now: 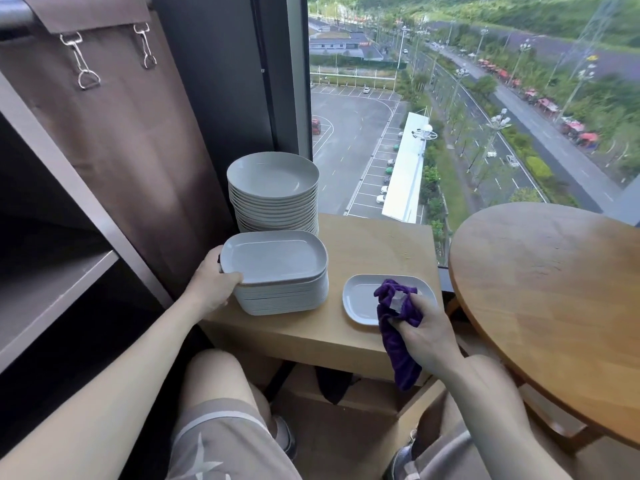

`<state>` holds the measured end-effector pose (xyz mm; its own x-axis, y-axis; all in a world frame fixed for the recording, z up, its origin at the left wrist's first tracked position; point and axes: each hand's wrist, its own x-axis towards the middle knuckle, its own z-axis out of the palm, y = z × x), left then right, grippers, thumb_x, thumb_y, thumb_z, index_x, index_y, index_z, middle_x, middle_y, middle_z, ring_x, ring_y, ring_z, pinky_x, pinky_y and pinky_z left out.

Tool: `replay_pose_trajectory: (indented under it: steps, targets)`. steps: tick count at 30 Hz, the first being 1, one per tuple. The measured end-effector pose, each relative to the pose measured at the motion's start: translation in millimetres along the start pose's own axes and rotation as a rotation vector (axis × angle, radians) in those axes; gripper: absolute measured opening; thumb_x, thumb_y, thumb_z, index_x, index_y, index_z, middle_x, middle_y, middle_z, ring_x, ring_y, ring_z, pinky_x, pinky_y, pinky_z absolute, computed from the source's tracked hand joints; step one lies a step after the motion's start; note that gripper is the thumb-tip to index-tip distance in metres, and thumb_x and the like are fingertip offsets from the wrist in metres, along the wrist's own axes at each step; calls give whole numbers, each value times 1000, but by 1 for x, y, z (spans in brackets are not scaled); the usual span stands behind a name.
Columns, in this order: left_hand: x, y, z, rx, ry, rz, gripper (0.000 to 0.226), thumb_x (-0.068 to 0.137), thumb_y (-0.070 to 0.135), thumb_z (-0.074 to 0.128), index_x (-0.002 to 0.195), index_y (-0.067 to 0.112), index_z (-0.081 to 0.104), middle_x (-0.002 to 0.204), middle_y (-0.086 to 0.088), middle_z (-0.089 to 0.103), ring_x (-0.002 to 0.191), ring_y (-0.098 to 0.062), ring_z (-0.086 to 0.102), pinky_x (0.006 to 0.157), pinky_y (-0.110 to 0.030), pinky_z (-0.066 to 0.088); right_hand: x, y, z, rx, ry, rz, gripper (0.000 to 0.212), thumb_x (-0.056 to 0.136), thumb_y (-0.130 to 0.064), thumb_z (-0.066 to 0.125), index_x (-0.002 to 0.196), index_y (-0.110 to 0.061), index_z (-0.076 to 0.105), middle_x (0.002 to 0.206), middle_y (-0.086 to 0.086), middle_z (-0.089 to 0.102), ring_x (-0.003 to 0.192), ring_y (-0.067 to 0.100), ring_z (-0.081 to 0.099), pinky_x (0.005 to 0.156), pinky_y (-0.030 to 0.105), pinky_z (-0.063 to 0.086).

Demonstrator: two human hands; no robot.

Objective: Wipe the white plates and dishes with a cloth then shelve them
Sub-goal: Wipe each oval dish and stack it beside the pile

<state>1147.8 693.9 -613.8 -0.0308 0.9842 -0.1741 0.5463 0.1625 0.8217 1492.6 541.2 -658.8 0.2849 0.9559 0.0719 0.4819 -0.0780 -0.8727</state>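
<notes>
At your far left stands the dark shelf unit [52, 282], and beside it hangs a brown fabric cover [121, 140] with metal clips at its top. Your left grip [214, 282] is curled round the left edge of the top rectangular dish [273, 258], which sits shifted leftward on the pile of rectangular dishes [284, 299] at the near left corner of the light wooden surface [374, 244]. Just behind that pile, against the window frame, a taller stack of round plates [273, 192] stands upright. To the right on the same surface, apart from the pile, a single rectangular dish [360, 299] lies flat. Your right grip [426, 334] pinches the bunched purple cloth [398, 323] over that dish's near right part, and the cloth's tail hangs below the surface's front edge. A round wooden table [554, 289] stands at your far right.
</notes>
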Motion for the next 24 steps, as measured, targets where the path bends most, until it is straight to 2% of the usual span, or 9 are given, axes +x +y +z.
replay_pose_trajectory:
  steps: [4,10,12,14,15,18,19,21,24]
  targets:
    - [2,0,3,46,-5,-37,54,91,5,59,140,23,51,114,-5,65,73,-25,57,57,-35,50,-3,3,-2,3,12,19,17,88,-4,73,89,-19,66,86,1,68,79,3,60,64,10,42]
    - [1,2,4,207,15,-68,47,89,14,62,135,21,56,106,-2,65,74,-29,63,58,-38,56,-3,12,-5,11,27,83,15,89,-11,75,93,-23,67,88,-3,69,81,8,63,68,20,46]
    - [1,1,3,262,24,-101,57,90,20,65,145,21,48,125,-8,65,97,-35,66,80,-47,60,-2,15,-6,18,35,103,14,89,-12,75,94,-22,67,88,-3,69,80,8,63,68,19,46]
    - [-2,2,3,401,71,-132,81,94,31,65,162,17,24,148,-16,54,130,-40,55,104,-50,49,0,17,-7,30,41,117,13,89,-11,75,95,-20,67,86,-4,69,79,6,62,66,16,45]
    - [-5,4,4,465,128,-125,86,96,34,63,164,17,15,148,-20,54,133,-42,53,106,-49,44,1,19,-7,38,46,122,12,89,-10,75,94,-19,67,85,-3,70,79,6,62,65,16,45]
    - [-29,22,17,451,296,73,73,98,33,57,160,21,22,117,-17,70,110,-41,63,91,-48,47,4,25,-9,59,70,139,9,88,-12,75,90,-16,68,82,2,70,77,11,61,64,18,44]
    - [-41,28,27,390,281,175,63,97,28,58,154,22,33,101,-10,70,97,-34,65,84,-44,48,5,26,-10,66,74,149,9,88,-13,75,90,-18,68,82,1,70,77,11,62,65,18,45]
    - [-64,33,58,326,90,354,43,96,21,62,138,27,54,79,2,62,77,-15,61,73,-36,47,8,30,-13,71,81,164,12,89,-15,74,91,-24,68,85,-2,71,78,10,63,69,22,47]
    - [-86,21,118,357,-270,440,43,95,27,65,138,28,58,87,9,60,80,-7,60,76,-29,50,13,30,-19,88,92,183,19,92,-17,73,92,-35,65,94,-3,70,86,11,65,72,25,51]
